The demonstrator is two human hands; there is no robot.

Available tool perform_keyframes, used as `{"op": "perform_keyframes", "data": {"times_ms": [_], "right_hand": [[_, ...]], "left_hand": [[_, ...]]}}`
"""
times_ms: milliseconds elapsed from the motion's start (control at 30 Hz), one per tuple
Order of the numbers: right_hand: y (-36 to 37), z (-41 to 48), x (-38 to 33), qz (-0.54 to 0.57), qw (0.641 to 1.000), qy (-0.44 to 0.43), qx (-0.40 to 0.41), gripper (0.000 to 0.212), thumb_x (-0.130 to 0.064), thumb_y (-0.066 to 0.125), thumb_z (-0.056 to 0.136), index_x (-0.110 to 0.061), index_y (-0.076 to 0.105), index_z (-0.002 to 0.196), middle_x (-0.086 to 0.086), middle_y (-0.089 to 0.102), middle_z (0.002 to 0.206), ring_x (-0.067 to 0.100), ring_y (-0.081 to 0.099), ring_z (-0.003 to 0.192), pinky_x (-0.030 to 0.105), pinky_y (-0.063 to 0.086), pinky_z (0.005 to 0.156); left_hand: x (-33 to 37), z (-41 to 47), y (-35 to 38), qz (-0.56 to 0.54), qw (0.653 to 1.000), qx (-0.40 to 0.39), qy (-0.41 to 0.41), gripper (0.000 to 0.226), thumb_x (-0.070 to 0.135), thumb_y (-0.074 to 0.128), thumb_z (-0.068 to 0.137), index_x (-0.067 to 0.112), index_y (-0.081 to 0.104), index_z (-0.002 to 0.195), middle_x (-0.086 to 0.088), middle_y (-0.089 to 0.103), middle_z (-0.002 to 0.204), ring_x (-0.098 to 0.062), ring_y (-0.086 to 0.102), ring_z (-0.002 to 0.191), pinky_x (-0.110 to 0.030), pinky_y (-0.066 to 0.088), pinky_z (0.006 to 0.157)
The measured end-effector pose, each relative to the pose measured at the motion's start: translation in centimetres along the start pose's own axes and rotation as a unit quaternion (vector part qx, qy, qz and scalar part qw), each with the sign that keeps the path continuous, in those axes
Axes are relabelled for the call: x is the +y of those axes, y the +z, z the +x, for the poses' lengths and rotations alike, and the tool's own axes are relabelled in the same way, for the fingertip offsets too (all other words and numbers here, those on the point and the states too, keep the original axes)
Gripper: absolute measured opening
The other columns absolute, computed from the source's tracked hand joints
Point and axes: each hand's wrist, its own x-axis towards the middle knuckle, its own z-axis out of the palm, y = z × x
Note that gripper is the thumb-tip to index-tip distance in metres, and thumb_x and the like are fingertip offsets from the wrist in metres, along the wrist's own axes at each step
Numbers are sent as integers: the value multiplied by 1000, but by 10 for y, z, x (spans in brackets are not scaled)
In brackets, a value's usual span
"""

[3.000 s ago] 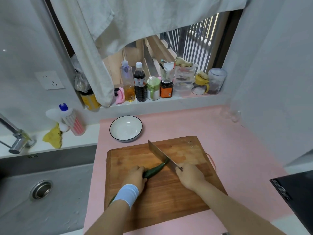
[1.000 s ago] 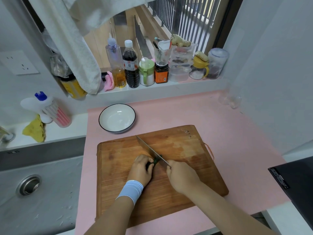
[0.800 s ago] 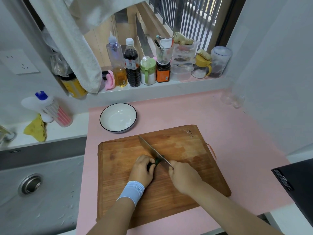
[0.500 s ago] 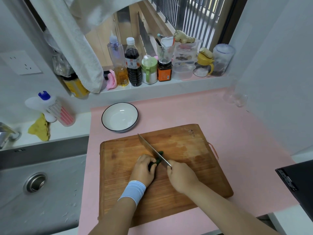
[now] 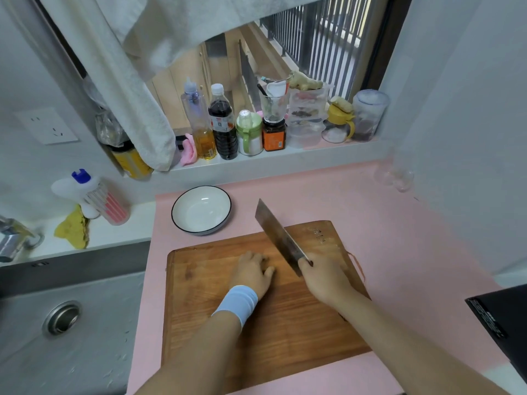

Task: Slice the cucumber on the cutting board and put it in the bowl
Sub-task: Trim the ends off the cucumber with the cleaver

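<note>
Slicing step in hand: right hand [image 5: 325,280] clamps the cleaver [image 5: 278,238], raised above the cutting board [image 5: 214,309]. Left hand [image 5: 252,273] fingers curl downward; cucumber presumably hidden beneath, grip indeterminate. Bowl [image 5: 199,212] empty. Next: lower blade clear of knuckles.

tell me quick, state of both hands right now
Left hand: fingers curled down on the cutting board; whether it holds anything cannot be told.
Right hand: gripping the cleaver, blade above the board.
</note>
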Motion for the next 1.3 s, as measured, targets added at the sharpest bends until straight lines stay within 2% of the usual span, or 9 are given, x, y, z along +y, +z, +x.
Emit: {"op": "perform_keyframes", "data": {"times_ms": [233, 367, 533, 633, 867, 1000, 1100, 1200, 1300], "right_hand": [[8, 12, 9, -5, 1000, -10, 5, 38, -34, 41, 104, -21, 55, 72, -4, 56, 64, 12, 52, 56, 27, 42, 54], [17, 15, -4, -10, 1000, -24, -2, 38, -32, 41, 104, -22, 49, 68, -5, 51, 59, 12, 47, 53, 27, 37, 52], [40, 16, -30, -38, 998, -41, -21, 38, -33, 40, 103, -21, 46, 67, -4, 49, 57, 14, 44, 50, 30, 33, 49], [55, 15, -44, -56, 996, -56, -32, 39, -33, 40, 104, -22, 42, 66, -5, 47, 56, 16, 41, 48, 30, 29, 47], [79, 14, -59, -92, 993, -75, -21, 39, -33, 42, 104, -24, 43, 65, -5, 47, 54, 14, 39, 44, 28, 29, 46], [79, 12, -62, -89, 994, -69, -14, 39, -32, 42, 104, -25, 42, 66, -6, 45, 55, 13, 37, 45, 28, 29, 47], [73, 8, -65, -93, 994, -59, -8, 38, -32, 40, 103, -22, 41, 67, -5, 46, 58, 15, 40, 50, 31, 29, 50], [64, 2, -67, -109, 993, -49, 6, 37, -32, 38, 104, -21, 42, 68, -3, 50, 60, 18, 45, 54, 33, 32, 52], [56, -3, -59, -113, 992, -35, 32, 38, -34, 40, 102, -19, 45, 67, -2, 56, 64, 20, 55, 63, 33, 37, 55]], "left_hand": [[12, 15, -6, 57, 996, -70, -14, 12, 26, 63, 86, 21, 68, 96, -1, 65, 104, -21, 60, 97, -28, 50, 86], [-9, 15, -30, -88, 991, -1, -98, 7, 19, 67, 85, 21, 61, 81, 5, 64, 85, -15, 59, 78, -17, 42, 64], [-73, 6, -71, -129, 966, 107, -194, 18, 16, 67, 75, 26, 54, 68, 8, 62, 73, -17, 60, 72, -26, 48, 75], [-108, 3, -87, -117, 964, 142, -194, 17, 11, 59, 73, 27, 57, 79, 2, 62, 86, -20, 58, 75, -25, 45, 75], [-148, 6, -101, -117, 971, 100, -183, 30, -2, 52, 80, 19, 60, 99, 0, 64, 96, -26, 58, 90, -24, 39, 76], [-150, 0, -97, -76, 984, 98, -128, 49, 5, 60, 83, 16, 53, 131, -5, 55, 127, -27, 48, 120, -33, 39, 102], [-133, -11, -95, -27, 988, 142, -54, 35, 14, 59, 83, 14, 58, 118, -7, 56, 116, -30, 47, 112, -39, 42, 96], [-103, -25, -91, -20, 999, 38, -31, 22, 39, 57, 86, 24, 54, 102, 3, 60, 103, -22, 53, 97, -35, 45, 85], [-78, -34, -78, -39, 984, -167, -44, 43, 59, 63, 75, 32, 54, 107, 9, 62, 105, -16, 57, 93, -29, 45, 82]]}}
